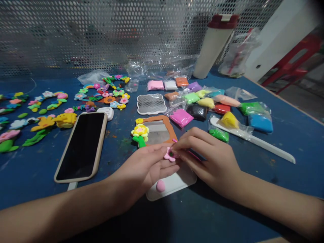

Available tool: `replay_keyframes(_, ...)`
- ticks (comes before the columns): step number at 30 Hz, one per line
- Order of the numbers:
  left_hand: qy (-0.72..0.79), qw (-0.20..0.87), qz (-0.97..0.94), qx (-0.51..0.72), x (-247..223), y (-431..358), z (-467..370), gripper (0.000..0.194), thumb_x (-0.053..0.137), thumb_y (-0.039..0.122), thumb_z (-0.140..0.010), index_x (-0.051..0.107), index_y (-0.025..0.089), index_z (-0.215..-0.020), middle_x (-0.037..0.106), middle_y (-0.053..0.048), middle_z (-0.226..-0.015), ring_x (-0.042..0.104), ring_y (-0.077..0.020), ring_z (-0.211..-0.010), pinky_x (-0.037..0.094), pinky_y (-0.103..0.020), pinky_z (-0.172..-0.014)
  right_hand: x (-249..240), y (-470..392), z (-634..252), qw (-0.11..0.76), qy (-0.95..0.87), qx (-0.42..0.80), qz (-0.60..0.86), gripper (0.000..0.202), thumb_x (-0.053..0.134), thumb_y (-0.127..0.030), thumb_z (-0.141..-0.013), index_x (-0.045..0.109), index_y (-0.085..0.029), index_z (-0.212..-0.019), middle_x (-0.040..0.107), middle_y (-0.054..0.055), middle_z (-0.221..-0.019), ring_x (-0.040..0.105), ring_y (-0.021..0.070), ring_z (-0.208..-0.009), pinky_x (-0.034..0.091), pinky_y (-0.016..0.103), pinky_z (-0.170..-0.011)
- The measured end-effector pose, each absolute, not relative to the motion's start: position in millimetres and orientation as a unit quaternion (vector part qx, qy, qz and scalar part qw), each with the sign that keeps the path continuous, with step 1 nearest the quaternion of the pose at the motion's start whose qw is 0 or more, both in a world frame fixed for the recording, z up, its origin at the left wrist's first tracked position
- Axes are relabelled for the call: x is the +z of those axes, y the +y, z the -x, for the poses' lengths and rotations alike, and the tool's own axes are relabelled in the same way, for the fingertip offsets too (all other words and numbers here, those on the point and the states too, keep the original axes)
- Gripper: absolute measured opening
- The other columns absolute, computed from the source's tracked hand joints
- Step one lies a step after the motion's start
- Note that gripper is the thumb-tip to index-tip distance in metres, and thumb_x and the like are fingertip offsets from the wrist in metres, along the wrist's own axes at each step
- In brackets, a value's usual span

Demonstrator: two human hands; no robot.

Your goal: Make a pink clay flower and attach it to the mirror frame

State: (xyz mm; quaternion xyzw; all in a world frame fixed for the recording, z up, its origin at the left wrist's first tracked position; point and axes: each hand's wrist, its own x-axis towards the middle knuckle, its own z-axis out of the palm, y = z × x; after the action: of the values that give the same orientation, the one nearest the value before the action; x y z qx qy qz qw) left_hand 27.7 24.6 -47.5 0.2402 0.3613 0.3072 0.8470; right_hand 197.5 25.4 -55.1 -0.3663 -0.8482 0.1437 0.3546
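A small pink clay flower [170, 154] with a dark green centre rests on the fingers of my left hand [149, 165], and the thumb presses on its edge. My right hand [206, 157] is closed at the flower's right side, thumb and forefinger pinched together. A thin magenta stick [174, 140] shows at those fingertips; most of it is hidden by the hand. Below both hands lies a white board [184, 182] carrying a pink clay ball [160, 186]. Just beyond them sits a frame [168, 126] partly covered in brown clay, with a yellow clay flower [140, 131] on its left edge.
A phone [82, 146] lies left of my hands. Many clay-decorated pieces [108, 98] spread behind it. Coloured clay packets [197, 111], a white-rimmed frame [151, 104] and a white comb-like tool [253, 138] lie beyond and right. A tall bottle [215, 47] stands near the perforated panel [101, 33].
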Motion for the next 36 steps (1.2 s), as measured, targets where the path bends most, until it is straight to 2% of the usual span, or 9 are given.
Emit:
replay_keyframes(11, 0.340, 0.854, -0.243, 0.309, -51.5, 24.7, -26.3, 0.017, 0.048, 0.015, -0.091, 0.064, 0.013, -0.095, 0.071, -0.006, -0.096, 0.066, -0.0136, -0.092, 0.044, -0.026, -0.093, -55.1, 25.8, -197.7, 0.346, -0.857, 0.123, 0.362, 0.015, 0.049, -0.007, -0.087, 0.058, -0.018, -0.085, 0.057, 0.004, -0.079, 0.055, 0.0134, -0.072, 0.047, 0.025, -0.063)
replay_keyframes(36, 0.338, 0.855, -0.243, 0.310, -50.7, 25.8, -27.8, 0.021, 0.045, 0.015, -0.092, 0.064, 0.012, -0.102, 0.070, -0.008, -0.100, 0.065, -0.0142, -0.095, 0.043, -0.027, -0.095, -56.9, 27.3, -196.9, 0.352, -0.855, 0.114, 0.363, 0.014, 0.051, -0.007, -0.088, 0.059, -0.017, -0.084, 0.057, 0.004, -0.079, 0.054, 0.0126, -0.072, 0.047, 0.024, -0.063)
